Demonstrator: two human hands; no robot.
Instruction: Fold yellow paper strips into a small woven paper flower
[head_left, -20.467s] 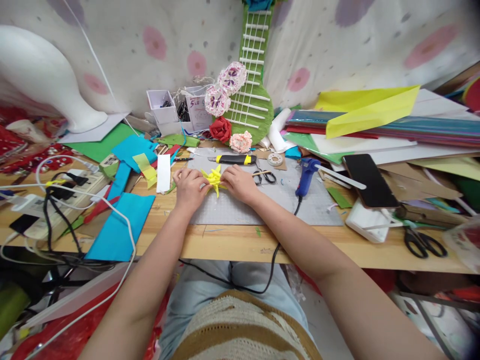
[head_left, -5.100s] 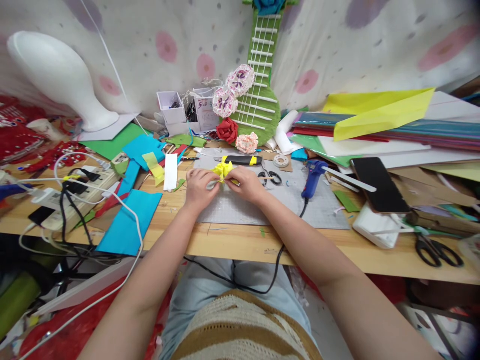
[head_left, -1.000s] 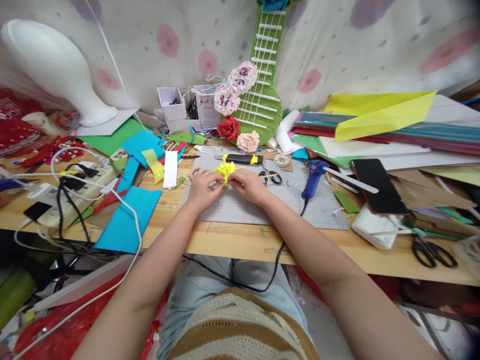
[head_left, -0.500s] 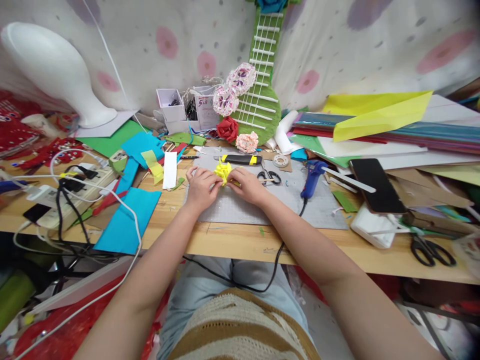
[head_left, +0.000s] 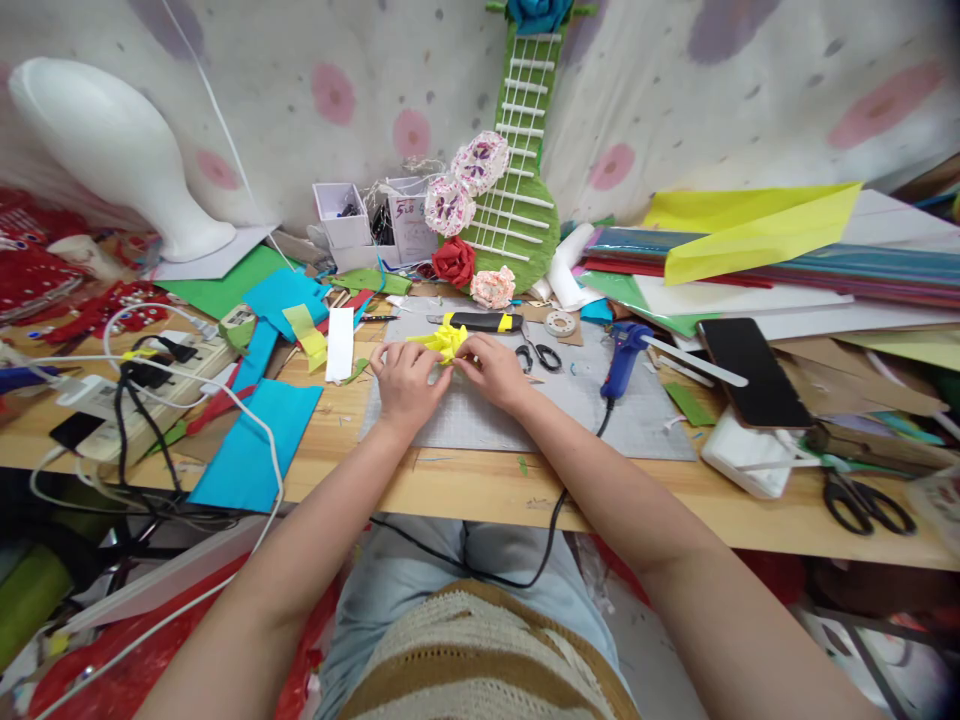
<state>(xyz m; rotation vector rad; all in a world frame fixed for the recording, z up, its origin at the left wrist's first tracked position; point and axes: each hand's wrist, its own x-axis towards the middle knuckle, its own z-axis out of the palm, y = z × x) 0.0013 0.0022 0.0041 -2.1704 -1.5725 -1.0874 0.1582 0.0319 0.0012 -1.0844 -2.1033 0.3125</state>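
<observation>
A bright yellow paper flower (head_left: 448, 341) is pinched between my two hands, above the grey cutting mat (head_left: 480, 430). My left hand (head_left: 407, 382) is closed on its left side, and a yellow strip pokes out past the knuckles. From the right, my right hand (head_left: 491, 370) grips the flower with thumb and fingers together. The fingers cover its lower part. Just behind lies a yellow-and-black utility knife (head_left: 484, 321). Black-handled scissors (head_left: 541, 356) rest close to my right hand, partly hidden by it.
A blue hot glue gun (head_left: 625, 360) stands on the mat's right, its cord running to my lap. Farther right are a phone (head_left: 752, 372) and scissors (head_left: 868, 502). Blue paper (head_left: 259, 440) and a power strip (head_left: 161, 390) lie left. A green paper guitar (head_left: 525, 200) leans behind.
The yellow flower has turned a little in my fingers, and a yellow strip now shows above my left hand. Both hands stay in nearly the same place.
</observation>
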